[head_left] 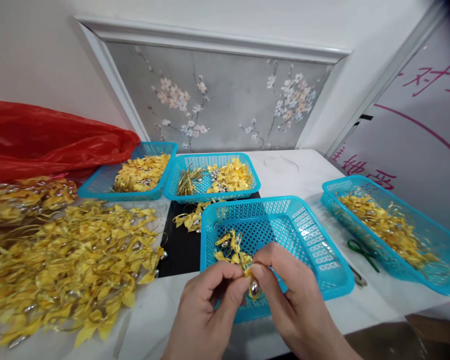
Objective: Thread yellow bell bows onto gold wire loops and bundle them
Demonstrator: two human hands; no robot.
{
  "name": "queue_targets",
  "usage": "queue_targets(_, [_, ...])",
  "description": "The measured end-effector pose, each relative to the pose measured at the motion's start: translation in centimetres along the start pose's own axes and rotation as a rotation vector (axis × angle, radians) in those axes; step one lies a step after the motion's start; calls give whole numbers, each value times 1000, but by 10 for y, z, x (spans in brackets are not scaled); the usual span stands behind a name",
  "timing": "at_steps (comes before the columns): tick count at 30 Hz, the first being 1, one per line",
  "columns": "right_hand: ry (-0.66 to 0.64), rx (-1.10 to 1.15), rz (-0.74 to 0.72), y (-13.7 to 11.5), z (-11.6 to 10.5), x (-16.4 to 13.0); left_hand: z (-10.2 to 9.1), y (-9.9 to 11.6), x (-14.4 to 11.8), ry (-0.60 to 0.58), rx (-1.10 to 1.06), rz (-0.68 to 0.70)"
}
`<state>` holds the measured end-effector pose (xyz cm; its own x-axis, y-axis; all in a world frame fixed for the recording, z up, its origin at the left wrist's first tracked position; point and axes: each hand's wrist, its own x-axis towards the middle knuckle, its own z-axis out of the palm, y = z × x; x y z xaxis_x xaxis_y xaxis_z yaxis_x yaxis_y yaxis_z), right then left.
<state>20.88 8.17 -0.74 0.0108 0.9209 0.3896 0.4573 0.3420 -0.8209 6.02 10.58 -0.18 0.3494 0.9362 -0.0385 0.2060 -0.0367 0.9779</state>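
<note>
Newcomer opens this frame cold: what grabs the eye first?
Probably the big heap of yellow ribbon pieces spread over the table's left side, with the red plastic bag behind it. Then front and centre: left hand and right hand pinching one ribbon piece with a silver bead over the nearest blue basket.

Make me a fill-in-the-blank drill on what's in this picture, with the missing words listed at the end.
1. The left hand and right hand pinch a ribbon piece whose ribbon is coloured ____.
2. The number of blue baskets in view is ____.
3. The plastic bag behind the loose pile is coloured ____.
4. As the picture shows it, that pile lies to the ____ of the hands.

Missing words: yellow; four; red; left.
</note>
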Motion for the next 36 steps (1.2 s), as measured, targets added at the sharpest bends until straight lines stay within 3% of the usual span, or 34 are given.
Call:
queue_targets(5, [50, 355, 219, 2, 12, 1, 6, -1, 1, -118, -178, -24])
queue_targets(9, [59, 463, 251, 0, 10, 4, 7, -4, -1, -188, -273, -65])
queue_targets(13, [44, 318, 149, 1, 3, 4, 3, -1, -3, -172, -274, -125])
queue_targets(19, [22, 92, -25, 1, -3, 4, -1, 10, -2, 97, -240, -46])
queue_targets(23, [-31, 73, -57, 3, -2, 7, -2, 8, 5, -87, -289, -133])
queue_targets(26, [48, 44, -41, 3, -2, 5, -2, 3, 8, -153, -263, -155])
queue_targets(30, [179, -95, -88, 0, -1, -5, -1, -1, 7, 32, -97, -62])
queue_targets(36, [100, -135, -93, 0, 11, -17, 2, 1, 3, 212, 61, 157])
